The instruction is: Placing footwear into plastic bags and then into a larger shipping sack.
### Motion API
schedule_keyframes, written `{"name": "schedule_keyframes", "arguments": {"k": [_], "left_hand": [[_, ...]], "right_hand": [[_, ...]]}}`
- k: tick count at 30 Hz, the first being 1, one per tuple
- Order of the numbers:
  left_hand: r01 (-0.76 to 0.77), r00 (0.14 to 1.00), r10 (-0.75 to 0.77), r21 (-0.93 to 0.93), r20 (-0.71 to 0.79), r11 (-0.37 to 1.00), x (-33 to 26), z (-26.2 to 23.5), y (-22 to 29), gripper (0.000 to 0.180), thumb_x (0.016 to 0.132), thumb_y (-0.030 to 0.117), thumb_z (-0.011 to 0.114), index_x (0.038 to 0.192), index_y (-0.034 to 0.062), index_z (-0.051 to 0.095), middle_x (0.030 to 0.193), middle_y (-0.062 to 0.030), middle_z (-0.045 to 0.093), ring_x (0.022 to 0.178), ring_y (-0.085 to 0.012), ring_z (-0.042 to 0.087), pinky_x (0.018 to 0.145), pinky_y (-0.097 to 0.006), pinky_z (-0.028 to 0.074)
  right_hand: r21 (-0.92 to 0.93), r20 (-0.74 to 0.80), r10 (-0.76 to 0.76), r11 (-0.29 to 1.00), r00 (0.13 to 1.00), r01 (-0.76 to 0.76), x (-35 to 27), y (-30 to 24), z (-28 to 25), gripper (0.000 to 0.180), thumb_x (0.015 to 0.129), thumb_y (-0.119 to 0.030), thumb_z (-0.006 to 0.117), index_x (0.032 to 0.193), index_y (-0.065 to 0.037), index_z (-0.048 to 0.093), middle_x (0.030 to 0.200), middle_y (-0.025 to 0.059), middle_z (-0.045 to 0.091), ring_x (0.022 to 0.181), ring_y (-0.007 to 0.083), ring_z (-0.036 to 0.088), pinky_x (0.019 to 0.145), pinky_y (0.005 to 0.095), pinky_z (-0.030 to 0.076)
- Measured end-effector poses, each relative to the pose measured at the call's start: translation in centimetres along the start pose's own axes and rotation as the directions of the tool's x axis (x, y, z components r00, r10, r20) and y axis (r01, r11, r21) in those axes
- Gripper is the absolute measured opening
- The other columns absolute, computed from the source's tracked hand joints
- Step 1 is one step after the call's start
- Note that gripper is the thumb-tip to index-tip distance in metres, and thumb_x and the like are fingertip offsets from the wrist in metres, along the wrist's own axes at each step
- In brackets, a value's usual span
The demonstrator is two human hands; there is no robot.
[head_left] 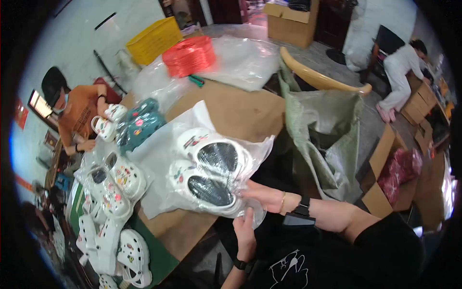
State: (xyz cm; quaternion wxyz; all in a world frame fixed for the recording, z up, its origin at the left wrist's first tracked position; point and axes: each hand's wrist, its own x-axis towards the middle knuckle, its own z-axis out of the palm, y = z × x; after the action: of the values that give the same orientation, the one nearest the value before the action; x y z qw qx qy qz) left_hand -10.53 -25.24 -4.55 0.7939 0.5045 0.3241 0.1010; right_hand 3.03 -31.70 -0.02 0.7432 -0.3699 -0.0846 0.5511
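A pair of white clogs point(214, 159) with dark insoles and small charms lies inside a clear plastic bag point(262, 147) in front of me. My right hand point(264, 195) grips the bag at the heel end of the clogs; its fingertips are partly hidden by plastic. Just below, my left hand point(245, 235) is closed on the bag's loose edge, thumb and fingers pinching the film. A white sheet point(147, 168) of wrapping lies under and beside the bag. To the left sit bagged white clogs point(118, 185) with colourful charms.
Loose white clogs point(134, 255) lie on a green surface at lower left; teal clogs point(142, 125) sit behind. Red twine point(188, 55) and a yellow crate point(154, 41) stand far back. A green woven sack point(327, 139) hangs open at right. Two people work nearby.
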Motion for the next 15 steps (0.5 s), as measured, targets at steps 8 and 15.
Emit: {"name": "schedule_keyframes", "arguments": {"k": [8,15], "left_hand": [[0.002,0.998,-0.01,0.127,0.07,0.992,-0.1,1.4,0.8,0.028,0.096,0.015,0.055,0.112,-0.0083,0.056,0.109,-0.0084,0.06,0.096,-0.0124,0.056,0.08,-0.03,0.046],[0.048,0.972,-0.074,0.116,0.224,0.992,0.2,0.2,3.9,0.027,0.094,0.006,0.051,0.118,-0.0058,0.057,0.106,-0.0114,0.064,0.096,-0.0176,0.061,0.09,-0.029,0.045]], "right_hand": [[0.208,-0.116,-0.141,0.965,0.983,0.162,1.6,3.0,-1.3,0.05,0.099,-0.027,0.048,0.143,-0.007,0.039,0.141,0.0027,0.047,0.127,0.014,0.045,0.107,0.0321,0.036],[0.294,-0.057,-0.231,0.926,0.971,0.237,-3.5,-3.2,-2.6,0.049,0.1,-0.033,0.047,0.14,-0.006,0.042,0.139,0.0053,0.05,0.121,0.0176,0.051,0.106,0.0344,0.039]]}}
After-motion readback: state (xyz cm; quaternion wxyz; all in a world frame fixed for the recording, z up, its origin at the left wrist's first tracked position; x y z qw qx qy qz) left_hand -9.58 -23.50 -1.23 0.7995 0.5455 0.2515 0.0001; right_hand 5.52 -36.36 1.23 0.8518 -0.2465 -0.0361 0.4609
